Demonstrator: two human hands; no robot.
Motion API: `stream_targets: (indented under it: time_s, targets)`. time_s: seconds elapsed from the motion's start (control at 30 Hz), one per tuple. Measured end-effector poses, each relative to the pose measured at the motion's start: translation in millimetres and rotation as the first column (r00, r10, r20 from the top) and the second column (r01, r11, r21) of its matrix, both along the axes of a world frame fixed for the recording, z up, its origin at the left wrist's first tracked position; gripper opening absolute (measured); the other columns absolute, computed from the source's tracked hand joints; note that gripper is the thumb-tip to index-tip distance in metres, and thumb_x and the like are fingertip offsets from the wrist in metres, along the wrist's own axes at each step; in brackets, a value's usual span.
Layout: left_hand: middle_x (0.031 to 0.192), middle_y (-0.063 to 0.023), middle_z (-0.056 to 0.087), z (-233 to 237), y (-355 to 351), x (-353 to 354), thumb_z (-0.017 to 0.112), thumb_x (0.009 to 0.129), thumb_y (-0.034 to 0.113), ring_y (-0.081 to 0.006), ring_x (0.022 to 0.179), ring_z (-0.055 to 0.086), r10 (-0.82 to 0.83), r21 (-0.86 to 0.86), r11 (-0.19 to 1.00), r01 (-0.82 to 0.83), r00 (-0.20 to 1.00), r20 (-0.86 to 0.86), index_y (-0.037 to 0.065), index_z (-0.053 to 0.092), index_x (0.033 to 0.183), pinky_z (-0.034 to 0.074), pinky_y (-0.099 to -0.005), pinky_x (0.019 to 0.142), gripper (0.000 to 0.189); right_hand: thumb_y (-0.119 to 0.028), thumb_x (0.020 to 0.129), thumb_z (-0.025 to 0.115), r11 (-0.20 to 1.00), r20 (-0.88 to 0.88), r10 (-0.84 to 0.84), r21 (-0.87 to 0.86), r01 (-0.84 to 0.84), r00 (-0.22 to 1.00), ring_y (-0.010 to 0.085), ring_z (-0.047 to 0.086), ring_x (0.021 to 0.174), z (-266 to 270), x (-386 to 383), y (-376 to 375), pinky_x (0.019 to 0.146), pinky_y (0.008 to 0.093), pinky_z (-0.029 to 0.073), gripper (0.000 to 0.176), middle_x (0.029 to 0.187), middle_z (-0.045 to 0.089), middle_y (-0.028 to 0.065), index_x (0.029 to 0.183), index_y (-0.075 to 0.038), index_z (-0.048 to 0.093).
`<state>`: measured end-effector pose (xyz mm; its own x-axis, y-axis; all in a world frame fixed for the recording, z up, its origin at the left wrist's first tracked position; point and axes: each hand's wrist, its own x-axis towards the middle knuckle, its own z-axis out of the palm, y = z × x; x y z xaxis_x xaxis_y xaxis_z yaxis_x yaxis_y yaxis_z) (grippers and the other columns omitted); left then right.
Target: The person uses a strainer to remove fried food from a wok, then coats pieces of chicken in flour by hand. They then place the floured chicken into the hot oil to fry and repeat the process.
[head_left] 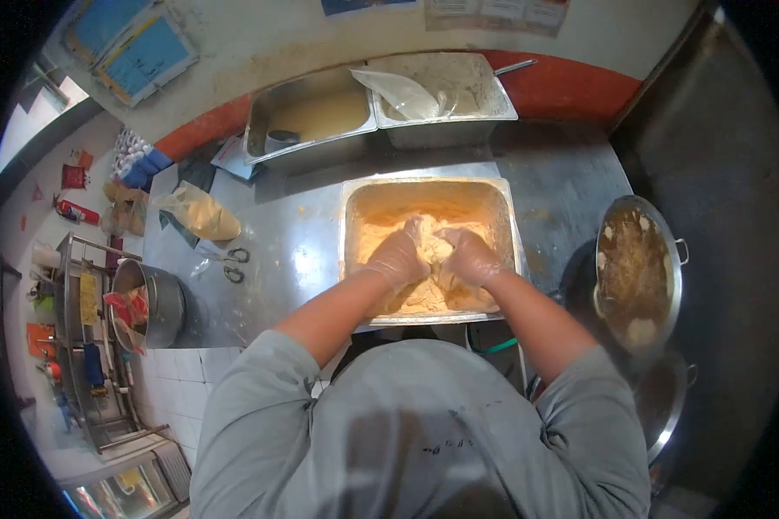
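Note:
A deep metal pan [348, 216] in front of me holds loose yellow-orange flour [424, 300]. Both my hands are down in it, wearing clear plastic gloves. My left hand [398, 257] has its fingers curled at the left side of a pale, flour-covered lump [435, 250]. From the right, my right hand [470, 258] curls its fingers against the same lump. Flour coats the lump, so I cannot make out what is inside.
Two metal pans stand behind: the left has cloudy liquid [320, 117] and a scoop [282, 137], the right a plastic bag [398, 93]. Scissors [234, 265], a bag of powder [206, 214] and a tall pot [166, 304] are left. A wide pan of oil [636, 268] sits right.

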<state>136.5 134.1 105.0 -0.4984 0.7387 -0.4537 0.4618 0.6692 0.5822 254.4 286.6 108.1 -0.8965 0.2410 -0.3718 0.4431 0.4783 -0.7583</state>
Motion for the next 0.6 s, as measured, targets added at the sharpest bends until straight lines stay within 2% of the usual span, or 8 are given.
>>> stream_targets:
  time_s: [0.03,0.1,0.2,0.23,0.3,0.4,0.5,0.6]
  targets:
    - [0.134,-0.0284,0.065,-3.6,-3.9,-3.1,0.083,0.080,0.020,-0.0394,0.126,0.065,0.017,0.217,0.976,-0.015,1.000,-0.005,0.014,0.014,0.170,0.052,-0.0414,0.107,0.114,0.004,0.080,0.071,1.000,0.006,-0.003,-0.006,0.003,1.000,0.0364,0.065,0.126,-7.7,2.3,5.7,0.108,0.0391,0.050,0.069,0.137,0.066,0.0261,0.148,0.000,0.056]
    - [0.136,-0.0288,0.064,2.0,-7.3,-11.0,0.083,0.079,0.015,-0.0394,0.127,0.064,0.002,0.127,0.992,0.006,0.998,-0.058,0.017,0.015,0.170,0.052,-0.0417,0.107,0.113,0.009,0.082,0.065,0.957,-0.284,0.079,0.290,0.007,0.956,0.0359,0.065,0.126,-31.1,5.8,18.6,0.109,0.0408,0.049,0.057,0.135,0.067,0.0260,0.139,0.000,0.065]
    - [0.137,-0.0282,0.063,12.1,-18.8,-7.9,0.082,0.082,0.021,-0.0383,0.131,0.061,-0.046,0.047,0.997,0.056,0.980,-0.194,0.014,0.017,0.169,0.051,-0.0419,0.108,0.109,-0.001,0.090,0.064,0.772,-0.118,-0.021,0.629,0.091,0.993,0.0386,0.067,0.124,-50.5,16.9,20.9,0.106,0.0430,0.052,0.044,0.130,0.070,0.0257,0.133,-0.004,0.071]
    - [0.141,-0.0289,0.061,36.0,-22.0,3.3,0.080,0.085,0.027,-0.0386,0.131,0.061,-0.060,-0.148,0.988,0.033,0.982,-0.181,0.008,0.024,0.166,0.050,-0.0421,0.109,0.101,-0.001,0.090,0.064,0.772,-0.117,-0.019,0.629,0.089,0.993,0.0386,0.067,0.124,-34.8,18.5,15.8,0.106,0.0430,0.052,0.044,0.130,0.070,0.0257,0.133,-0.004,0.071]
    - [0.145,-0.0296,0.058,53.8,-25.9,15.9,0.078,0.088,0.034,-0.0390,0.131,0.061,-0.072,-0.340,0.940,0.013,0.984,-0.161,0.001,0.031,0.163,0.049,-0.0423,0.110,0.095,-0.008,0.091,0.064,0.817,0.512,0.107,0.443,-0.369,0.852,0.0395,0.068,0.123,11.6,20.6,-3.1,0.104,0.0451,0.053,0.039,0.123,0.072,0.0277,0.127,-0.001,0.074]
    - [0.143,-0.0270,0.062,39.3,-26.2,27.5,0.072,0.089,0.054,-0.0373,0.131,0.062,-0.244,-0.476,0.843,0.250,0.967,0.077,-0.005,0.045,0.153,0.050,-0.0430,0.108,0.092,-0.023,0.091,0.065,0.607,0.635,0.532,0.176,-0.775,0.560,0.0407,0.071,0.114,-22.0,11.0,-19.0,0.096,0.0468,0.055,0.040,0.128,0.070,0.0285,0.123,0.001,0.072]
    - [0.137,-0.0246,0.067,-1.8,-18.8,30.7,0.073,0.086,0.058,-0.0366,0.128,0.065,-0.219,-0.461,0.862,0.212,0.975,0.040,-0.002,0.059,0.142,0.050,-0.0435,0.106,0.083,-0.011,0.091,0.065,0.870,0.495,0.302,0.206,-0.448,0.815,0.0384,0.070,0.117,-2.6,5.4,-34.9,0.099,0.0450,0.055,0.031,0.117,0.073,0.0286,0.117,0.003,0.075]
    - [0.134,-0.0222,0.069,7.8,-20.7,24.8,0.073,0.088,0.056,-0.0368,0.123,0.067,-0.213,-0.268,0.938,0.222,0.975,0.064,0.004,0.064,0.137,0.052,-0.0438,0.103,0.073,-0.007,0.090,0.067,0.899,0.462,0.309,0.143,-0.414,0.831,0.0395,0.070,0.115,5.0,-3.3,-32.4,0.099,0.0444,0.055,0.034,0.117,0.072,0.0297,0.122,0.004,0.071]
